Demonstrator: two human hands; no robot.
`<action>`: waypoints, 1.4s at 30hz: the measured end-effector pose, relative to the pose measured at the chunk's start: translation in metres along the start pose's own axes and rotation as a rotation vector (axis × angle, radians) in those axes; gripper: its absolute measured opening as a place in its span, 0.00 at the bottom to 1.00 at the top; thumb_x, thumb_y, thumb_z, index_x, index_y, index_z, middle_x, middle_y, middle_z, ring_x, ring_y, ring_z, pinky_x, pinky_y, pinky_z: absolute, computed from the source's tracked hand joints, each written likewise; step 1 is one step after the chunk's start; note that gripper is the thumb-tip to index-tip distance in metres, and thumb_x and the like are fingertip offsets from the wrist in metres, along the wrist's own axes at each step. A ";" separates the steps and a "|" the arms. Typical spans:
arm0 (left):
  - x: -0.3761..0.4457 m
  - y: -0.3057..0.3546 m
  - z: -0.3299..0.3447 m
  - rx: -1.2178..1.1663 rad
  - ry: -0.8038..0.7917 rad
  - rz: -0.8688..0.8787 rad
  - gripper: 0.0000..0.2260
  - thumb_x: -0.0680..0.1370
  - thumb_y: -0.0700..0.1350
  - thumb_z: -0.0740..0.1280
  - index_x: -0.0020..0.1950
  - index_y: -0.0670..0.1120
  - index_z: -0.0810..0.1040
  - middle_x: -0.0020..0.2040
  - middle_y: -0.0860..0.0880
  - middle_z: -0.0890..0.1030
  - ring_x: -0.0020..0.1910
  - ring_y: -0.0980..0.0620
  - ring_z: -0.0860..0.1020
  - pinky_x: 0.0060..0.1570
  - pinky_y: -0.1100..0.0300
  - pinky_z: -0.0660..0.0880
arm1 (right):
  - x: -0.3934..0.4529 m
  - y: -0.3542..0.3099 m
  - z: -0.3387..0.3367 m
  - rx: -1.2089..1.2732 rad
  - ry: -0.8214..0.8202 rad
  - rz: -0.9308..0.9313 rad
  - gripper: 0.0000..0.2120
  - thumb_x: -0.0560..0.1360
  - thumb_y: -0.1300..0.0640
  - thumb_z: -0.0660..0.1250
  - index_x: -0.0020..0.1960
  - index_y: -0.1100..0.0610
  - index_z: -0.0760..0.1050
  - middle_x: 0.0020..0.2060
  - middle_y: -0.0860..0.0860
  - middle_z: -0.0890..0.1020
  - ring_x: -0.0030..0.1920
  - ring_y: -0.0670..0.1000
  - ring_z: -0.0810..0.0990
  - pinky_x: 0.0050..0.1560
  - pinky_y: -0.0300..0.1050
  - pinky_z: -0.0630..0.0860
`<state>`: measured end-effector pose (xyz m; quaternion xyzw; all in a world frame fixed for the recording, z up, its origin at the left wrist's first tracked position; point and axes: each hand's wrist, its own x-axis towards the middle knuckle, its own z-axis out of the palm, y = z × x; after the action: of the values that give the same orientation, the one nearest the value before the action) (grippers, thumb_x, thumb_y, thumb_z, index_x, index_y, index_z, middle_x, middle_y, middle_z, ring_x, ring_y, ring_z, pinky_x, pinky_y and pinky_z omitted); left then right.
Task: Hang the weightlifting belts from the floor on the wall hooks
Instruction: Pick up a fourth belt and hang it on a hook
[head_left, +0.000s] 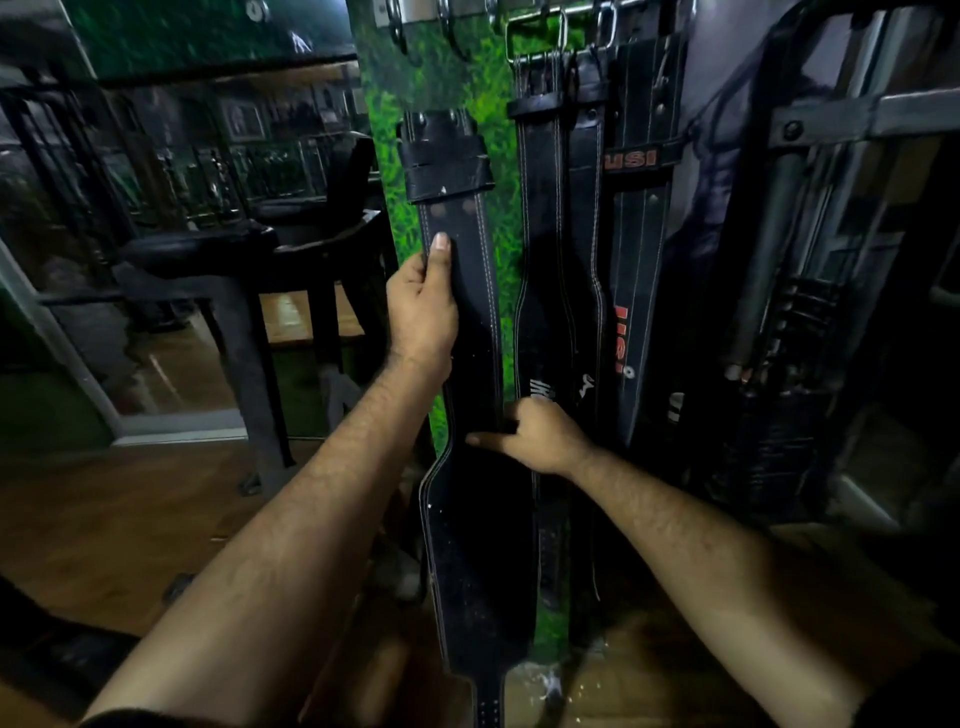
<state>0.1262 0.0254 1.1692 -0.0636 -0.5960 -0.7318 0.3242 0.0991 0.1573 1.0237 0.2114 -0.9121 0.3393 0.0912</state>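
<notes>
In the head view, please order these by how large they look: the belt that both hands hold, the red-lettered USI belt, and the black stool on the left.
1. Held belt: largest, though it is nearest the camera, gripped by the left hand and right hand.
2 and 3. USI belt and black stool: unsure; both are partly hidden.

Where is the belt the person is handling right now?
In the head view it hangs centre frame against the green wall panel, left of the hung belts: the black belt, left hand gripping, right hand touching.
</notes>
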 end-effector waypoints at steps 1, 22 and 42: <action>0.002 -0.001 -0.002 -0.004 0.010 -0.024 0.14 0.80 0.51 0.65 0.36 0.48 0.72 0.35 0.49 0.74 0.34 0.56 0.71 0.33 0.60 0.67 | 0.003 -0.008 -0.009 0.060 0.029 -0.020 0.40 0.58 0.18 0.62 0.34 0.57 0.78 0.28 0.48 0.80 0.29 0.48 0.78 0.32 0.45 0.77; 0.005 -0.016 -0.033 -0.197 -0.032 -0.143 0.12 0.81 0.48 0.65 0.38 0.48 0.74 0.36 0.48 0.76 0.34 0.54 0.71 0.34 0.60 0.69 | -0.015 -0.023 0.023 -0.171 -0.024 0.136 0.32 0.64 0.27 0.71 0.35 0.57 0.71 0.37 0.55 0.80 0.41 0.59 0.81 0.39 0.50 0.76; 0.045 -0.014 -0.031 -0.034 -0.060 -0.042 0.09 0.82 0.43 0.64 0.41 0.44 0.72 0.35 0.47 0.72 0.33 0.55 0.68 0.33 0.61 0.68 | 0.108 -0.149 -0.083 0.668 0.484 -0.010 0.21 0.70 0.41 0.74 0.41 0.60 0.77 0.37 0.55 0.85 0.36 0.50 0.80 0.39 0.57 0.80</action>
<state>0.0922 -0.0198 1.1700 -0.0782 -0.5942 -0.7463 0.2897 0.0708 0.0753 1.2058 0.1480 -0.7028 0.6563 0.2314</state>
